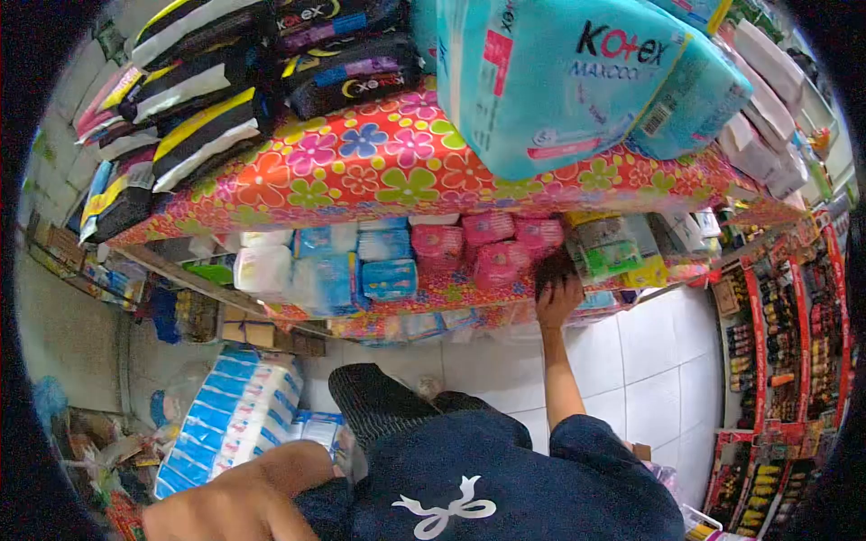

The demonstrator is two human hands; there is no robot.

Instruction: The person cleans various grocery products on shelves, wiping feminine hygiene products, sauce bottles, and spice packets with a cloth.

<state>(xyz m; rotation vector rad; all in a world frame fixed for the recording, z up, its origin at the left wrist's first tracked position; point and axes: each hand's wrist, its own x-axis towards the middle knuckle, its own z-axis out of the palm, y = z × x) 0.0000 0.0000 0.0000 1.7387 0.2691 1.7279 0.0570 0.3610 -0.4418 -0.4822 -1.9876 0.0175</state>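
Observation:
My right hand point(559, 299) reaches to the lower shelf, its fingers closed against a small dark thing point(554, 267) that I cannot make out. Left of it sit several pink packs point(502, 263); to its right are green and yellow packs point(615, 258) in clear wrap. Very near the camera at lower left is my left hand point(244, 494), bent and cut off by the frame's edge, so its fingertips do not show. Past that hand stands a large blue-and-white wrapped bundle point(236, 410) on the floor.
Teal Kotex packs point(577, 81) and black Kotex packs point(347, 81) stand on the upper shelf point(406, 149), lined with red flowered covering. Blue packs point(388, 278) fill the lower shelf's left part. A rack of small bottles point(767, 361) rises at right above white floor tiles point(649, 379).

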